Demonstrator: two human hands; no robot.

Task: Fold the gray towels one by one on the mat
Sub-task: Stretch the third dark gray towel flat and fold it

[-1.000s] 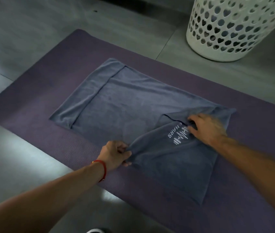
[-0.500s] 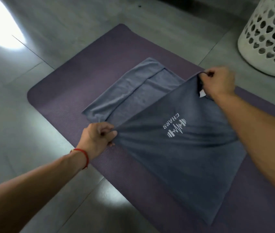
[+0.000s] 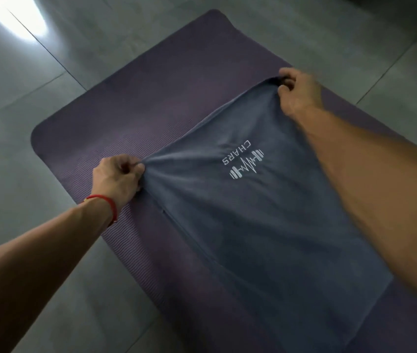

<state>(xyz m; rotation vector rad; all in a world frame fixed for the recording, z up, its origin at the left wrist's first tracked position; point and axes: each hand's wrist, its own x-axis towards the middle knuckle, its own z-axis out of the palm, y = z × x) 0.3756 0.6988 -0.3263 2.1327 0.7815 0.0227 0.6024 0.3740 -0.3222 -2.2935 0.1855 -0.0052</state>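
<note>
Head view looks down over both my forearms at the gray towel [image 3: 266, 225], which lies spread across the purple mat [image 3: 138, 110] on the gray tiled floor [image 3: 19, 103]. My left hand [image 3: 117, 178] has its fingers curled tight round the towel's near-left corner, bunching the cloth into creases that fan out from my grip. A red string bracelet [image 3: 108, 203] sits on that wrist. My right hand [image 3: 299, 91] pinches the far corner between thumb and curled fingers, close to the mat's far edge. Between my 2 hands the top edge of the towel runs taut. A white logo [image 3: 245, 163], a barbell with a pulse line and the word CHARS, shows upside down on the upper layer. A seam of the layer beneath shows along the towel's left side. A bright patch of light [image 3: 16, 14] glares on the floor at top left.
</note>
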